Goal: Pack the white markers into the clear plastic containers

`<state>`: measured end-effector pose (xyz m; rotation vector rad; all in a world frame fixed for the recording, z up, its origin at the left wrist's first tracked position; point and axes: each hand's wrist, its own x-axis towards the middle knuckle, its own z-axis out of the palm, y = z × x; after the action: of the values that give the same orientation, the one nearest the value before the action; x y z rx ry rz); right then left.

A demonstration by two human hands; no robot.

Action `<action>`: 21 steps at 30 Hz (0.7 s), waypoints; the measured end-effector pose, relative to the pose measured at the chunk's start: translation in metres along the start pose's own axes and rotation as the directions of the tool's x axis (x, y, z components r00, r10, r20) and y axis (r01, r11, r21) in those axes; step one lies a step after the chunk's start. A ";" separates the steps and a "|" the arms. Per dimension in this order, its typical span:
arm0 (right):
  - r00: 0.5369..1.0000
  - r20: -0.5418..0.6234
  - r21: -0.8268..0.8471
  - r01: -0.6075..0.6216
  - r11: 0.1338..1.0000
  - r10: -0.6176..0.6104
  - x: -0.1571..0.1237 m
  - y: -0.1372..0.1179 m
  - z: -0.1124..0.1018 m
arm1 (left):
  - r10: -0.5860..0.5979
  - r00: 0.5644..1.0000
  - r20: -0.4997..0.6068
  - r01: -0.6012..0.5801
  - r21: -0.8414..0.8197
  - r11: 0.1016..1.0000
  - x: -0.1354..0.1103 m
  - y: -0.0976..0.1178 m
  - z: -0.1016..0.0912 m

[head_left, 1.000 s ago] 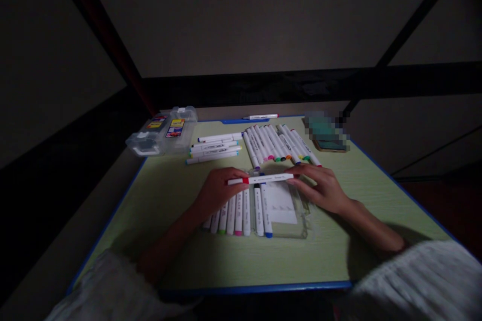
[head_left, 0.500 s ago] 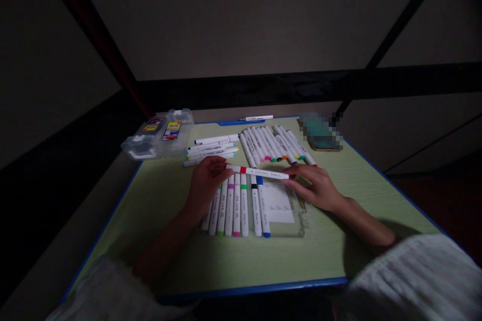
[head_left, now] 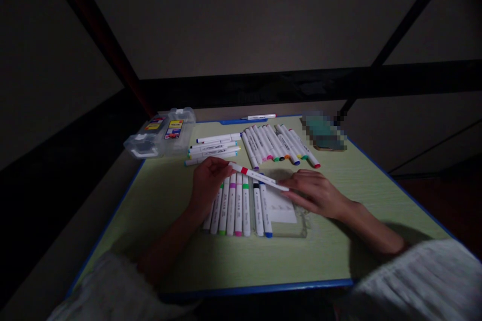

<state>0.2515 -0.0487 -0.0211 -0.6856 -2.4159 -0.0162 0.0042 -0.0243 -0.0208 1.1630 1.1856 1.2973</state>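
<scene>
Marker (head_left: 259, 177) pinched at both ends, above the row (head_left: 238, 213)
The left hand (head_left: 206, 179) holds the end beyond the red band (head_left: 244, 171) between thumb and fingers; the right hand (head_left: 318, 191) has the other end, its grip narrow too. The marker slants, its right end nearer the viewer; whether that end also dips cannot be told. A light, even pinch should serve best here, with both hands turning together so neither end slips. The wrists are better held up: the left fingers hang over the row's far ends, and a gap in the row probably leaves its neighbours free to roll if brushed. The clear case (head_left: 288, 235) and paper (head_left: 281, 209) lie at the row's right, so the right fingers need clearance there.
</scene>
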 end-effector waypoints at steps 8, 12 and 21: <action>0.984 0.028 -0.101 0.181 0.978 -0.179 0.004 -0.009 0.003 | 0.022 0.999 0.047 -0.024 0.046 0.999 -0.003 0.001 0.003; 0.974 0.020 -0.124 0.227 0.966 -0.227 0.007 -0.015 0.003 | 0.004 0.998 0.066 -0.009 0.067 0.998 -0.006 0.004 0.005; 0.945 0.056 -0.119 0.327 0.938 -0.322 0.006 -0.026 0.005 | 0.043 0.984 0.174 -0.065 0.121 0.990 -0.007 -0.001 0.007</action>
<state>0.2327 -0.0675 -0.0180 -0.3354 -2.5529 -0.2982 0.0119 -0.0308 -0.0220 1.3793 1.1289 1.1503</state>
